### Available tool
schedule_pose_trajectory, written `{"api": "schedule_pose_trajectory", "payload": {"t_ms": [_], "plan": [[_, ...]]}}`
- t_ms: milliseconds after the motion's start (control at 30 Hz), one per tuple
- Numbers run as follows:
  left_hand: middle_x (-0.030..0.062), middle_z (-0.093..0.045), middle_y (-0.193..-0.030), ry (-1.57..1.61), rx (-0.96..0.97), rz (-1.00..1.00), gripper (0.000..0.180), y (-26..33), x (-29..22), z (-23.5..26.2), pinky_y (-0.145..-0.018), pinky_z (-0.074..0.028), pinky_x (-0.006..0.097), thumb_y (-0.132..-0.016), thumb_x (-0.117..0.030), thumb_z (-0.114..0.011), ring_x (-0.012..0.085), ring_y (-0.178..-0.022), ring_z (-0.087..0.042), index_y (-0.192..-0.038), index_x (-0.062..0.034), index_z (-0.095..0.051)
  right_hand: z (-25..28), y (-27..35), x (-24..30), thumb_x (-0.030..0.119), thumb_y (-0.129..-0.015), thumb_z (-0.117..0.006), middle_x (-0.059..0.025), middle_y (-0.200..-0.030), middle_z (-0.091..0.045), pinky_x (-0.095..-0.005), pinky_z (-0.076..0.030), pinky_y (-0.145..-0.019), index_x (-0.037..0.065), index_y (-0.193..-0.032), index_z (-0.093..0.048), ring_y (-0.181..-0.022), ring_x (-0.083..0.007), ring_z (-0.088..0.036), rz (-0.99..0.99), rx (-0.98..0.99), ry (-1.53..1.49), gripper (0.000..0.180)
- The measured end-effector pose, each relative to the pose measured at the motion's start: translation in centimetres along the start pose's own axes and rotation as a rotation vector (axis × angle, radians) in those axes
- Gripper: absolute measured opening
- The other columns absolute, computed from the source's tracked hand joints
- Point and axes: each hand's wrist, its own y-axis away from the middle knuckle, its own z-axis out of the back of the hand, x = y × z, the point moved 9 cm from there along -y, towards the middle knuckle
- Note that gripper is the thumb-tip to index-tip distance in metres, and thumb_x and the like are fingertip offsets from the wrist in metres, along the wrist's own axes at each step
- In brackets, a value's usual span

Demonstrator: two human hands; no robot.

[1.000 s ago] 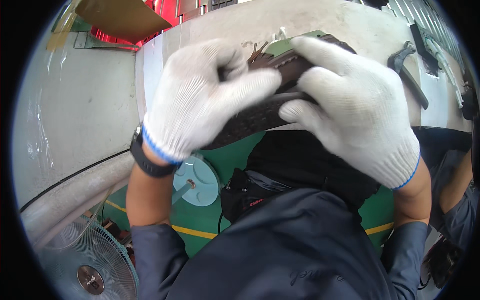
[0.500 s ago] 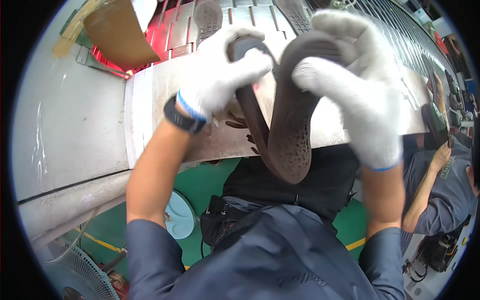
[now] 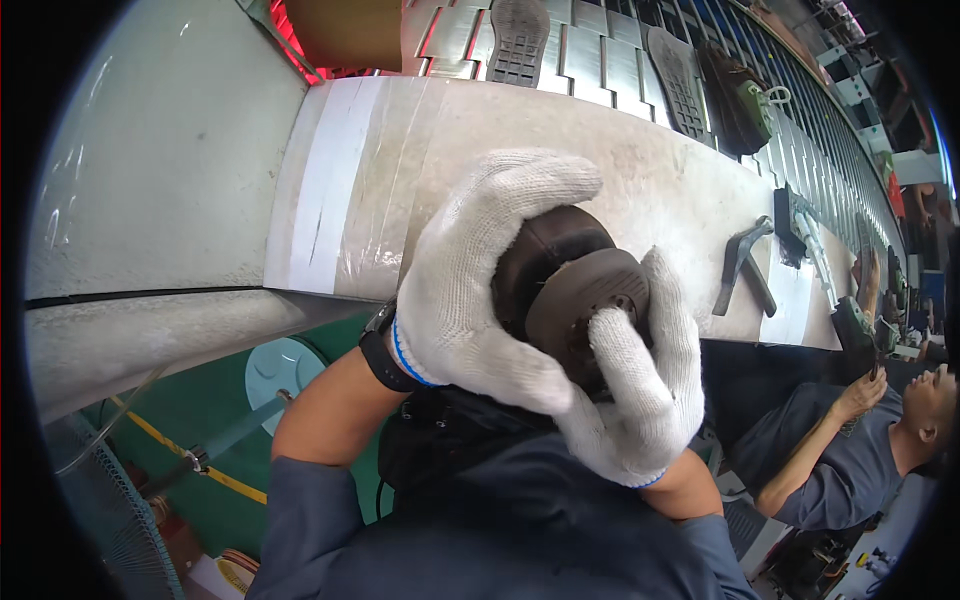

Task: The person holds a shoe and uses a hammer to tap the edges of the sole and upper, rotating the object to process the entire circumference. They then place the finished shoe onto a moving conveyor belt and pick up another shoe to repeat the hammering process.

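Note:
Both my hands wear white knit gloves and hold a dark brown shoe [image 3: 553, 245] above the near edge of the bench. Around the shoe's left side curls my left hand [image 3: 465, 270], its fingers over the top and its thumb below. A brown rubber sole [image 3: 590, 295] lies against the shoe, rounded end up. My right hand [image 3: 645, 390] grips this sole, thumb and fingers pressed on its textured face. The gloves cover the lower part of both pieces, and I cannot tell whether the sole is attached to the shoe.
A hammer [image 3: 745, 265] and a black-headed tool with a pale handle [image 3: 815, 255] lie on the bench [image 3: 390, 150]. Beyond it, a slatted conveyor [image 3: 590, 50] carries soles [image 3: 518, 45] and a dark shoe [image 3: 735, 95]. A co-worker [image 3: 820, 450] sits at right; a fan [image 3: 110, 500] stands lower left.
The sole and the other dark piece, earlier spread in a V, are now together. My hands have come closer together and lower, and the view has shifted.

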Motion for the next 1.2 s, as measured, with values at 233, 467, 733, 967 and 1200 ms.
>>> {"api": "schedule_pose_trajectory", "payload": {"t_ms": [233, 467, 733, 967, 1200], "plan": [[0.0212, -0.063, -0.143, -0.068, 0.049, -0.084, 0.125, 0.1, -0.9, 0.0, -0.111, -0.054, 0.047, -0.057, -0.073, -0.098, 0.0343, -0.13, -0.064, -0.147, 0.0054, -0.058, -0.5, -0.4, 0.6, 0.011, -0.072, -0.094, -0.0469, -0.146, -0.056, -0.0488, -0.059, -0.102, 0.004, -0.124, -0.081, -0.121, -0.0515, -0.07, 0.014, 0.069, 0.067, 0.054], [0.0212, -0.063, -0.143, -0.05, 0.043, -0.096, 0.118, 0.1, -0.8, 0.0, -0.111, -0.052, 0.048, -0.061, -0.067, -0.099, 0.0355, -0.132, -0.062, -0.146, 0.0049, -0.06, -0.8, -0.6, 0.8, 0.011, -0.074, -0.092, -0.0477, -0.146, -0.056, -0.0486, -0.058, -0.103, 0.003, -0.125, -0.08, -0.122, -0.052, -0.069, -0.008, 0.077, 0.092, 0.053], [0.023, -0.063, -0.142, -0.057, 0.035, -0.108, 0.116, 0.1, -0.9, 0.1, -0.112, -0.052, 0.05, -0.062, -0.066, -0.099, 0.038, -0.133, -0.062, -0.146, 0.0054, -0.062, -0.9, -0.7, 1.2, 0.01, -0.075, -0.091, -0.0483, -0.145, -0.056, -0.0496, -0.057, -0.105, 0.003, -0.126, -0.08, -0.124, -0.0536, -0.068, -0.034, 0.108, 0.13, 0.053], [0.0243, -0.063, -0.142, -0.058, 0.033, -0.1, 0.114, 0.0, -1.1, 0.1, -0.11, -0.053, 0.049, -0.063, -0.062, -0.099, 0.0374, -0.132, -0.063, -0.146, 0.0058, -0.061, -1.2, -0.4, 1.1, 0.011, -0.073, -0.092, -0.05, -0.145, -0.055, -0.0506, -0.056, -0.106, 0.003, -0.129, -0.079, -0.125, -0.0549, -0.068, -0.042, 0.135, 0.146, 0.058], [0.024, -0.064, -0.141, -0.049, 0.022, -0.087, 0.11, -0.1, -1.2, 0.0, -0.108, -0.055, 0.048, -0.066, -0.061, -0.098, 0.0376, -0.13, -0.064, -0.145, 0.0058, -0.062, -1.5, -0.3, 1.2, 0.009, -0.07, -0.092, -0.0512, -0.146, -0.053, -0.0503, -0.056, -0.105, 0.003, -0.13, -0.079, -0.125, -0.0554, -0.067, -0.036, 0.143, 0.155, 0.062]]}}
